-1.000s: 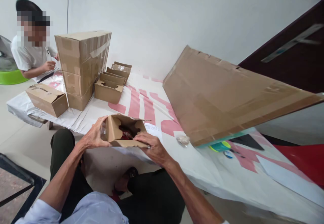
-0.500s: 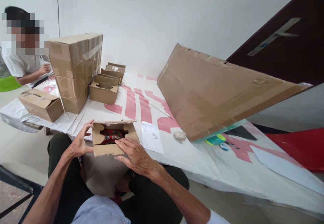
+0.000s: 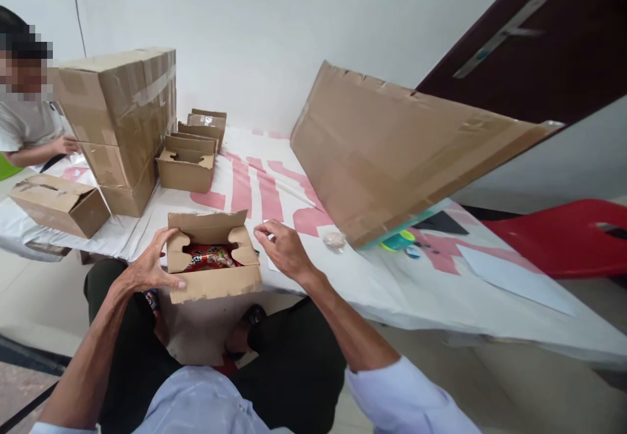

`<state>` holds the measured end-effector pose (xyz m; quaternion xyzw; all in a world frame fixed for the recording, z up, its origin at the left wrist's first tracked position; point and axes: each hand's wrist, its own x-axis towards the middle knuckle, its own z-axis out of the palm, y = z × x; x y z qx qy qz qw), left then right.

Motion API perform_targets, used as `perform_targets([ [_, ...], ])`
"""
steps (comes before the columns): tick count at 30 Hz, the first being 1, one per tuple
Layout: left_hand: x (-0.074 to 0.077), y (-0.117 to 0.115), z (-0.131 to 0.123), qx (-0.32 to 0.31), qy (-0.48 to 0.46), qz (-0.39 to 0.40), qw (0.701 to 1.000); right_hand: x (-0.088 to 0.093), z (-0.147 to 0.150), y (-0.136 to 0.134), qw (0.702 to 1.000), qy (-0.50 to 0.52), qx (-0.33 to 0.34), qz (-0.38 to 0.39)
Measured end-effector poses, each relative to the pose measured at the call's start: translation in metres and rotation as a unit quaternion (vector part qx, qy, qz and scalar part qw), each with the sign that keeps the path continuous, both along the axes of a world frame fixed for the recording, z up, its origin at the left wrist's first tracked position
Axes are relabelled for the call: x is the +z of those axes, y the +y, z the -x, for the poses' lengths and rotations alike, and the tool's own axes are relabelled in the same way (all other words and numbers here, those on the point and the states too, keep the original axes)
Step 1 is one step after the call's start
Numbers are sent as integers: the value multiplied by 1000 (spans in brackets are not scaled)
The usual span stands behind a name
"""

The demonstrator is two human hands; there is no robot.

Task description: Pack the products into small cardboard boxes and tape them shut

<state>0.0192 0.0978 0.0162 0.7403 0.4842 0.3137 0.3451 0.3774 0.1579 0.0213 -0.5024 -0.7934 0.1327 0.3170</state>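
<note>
A person sits at the near edge of a tabletop (image 3: 343,277) covered in white sheeting with pink stripes. The left hand (image 3: 147,269) grips a small cardboard box (image 3: 211,255) by its left wall, thumb pressed along the front panel and fingers spread up the side. The box sits at the tabletop's near edge, between the two hands, its top flaps standing open over a red printed packet (image 3: 208,257) inside. The right hand (image 3: 284,249) is just to the right of the box, holding nothing, fingers loosely curled with the tips pointing toward the box's right flap. Whether they touch the flap or the tabletop cannot be told from this angle. The box looks light and fairly stiff, though its thin corrugated walls and loose flaps would likely buckle if pinched, so opposite side walls or the base seem the soundest places to hold. Beyond the left hand stand a stack of taped cartons (image 3: 122,114) and a row of similar small boxes (image 3: 189,163). Beyond the right hand leans a large flattened cardboard sheet (image 3: 392,153). Far to the left, another person's arm (image 3: 39,153) rests at the tabletop.
</note>
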Motion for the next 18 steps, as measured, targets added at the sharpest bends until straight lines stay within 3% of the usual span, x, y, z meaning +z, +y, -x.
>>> perform_targets([
  [2, 0, 2, 1, 4, -3, -2, 1000, -20, -9, 18, 989, -122, -54, 66],
  [6, 0, 4, 0, 12, -22, 5, 1000, -60, -4, 24, 956, -252, -55, 141],
  [9, 2, 5, -1, 13, -21, 8, 1000, -73, 5, 19, 956, -252, -57, 142],
  [13, 4, 5, -1, 12, -20, 14, 1000, -74, 0, 24, 957, -236, -86, 147],
  [18, 4, 5, -1, 7, -13, 8, 1000, -78, -28, 34, 979, -85, -165, 80],
])
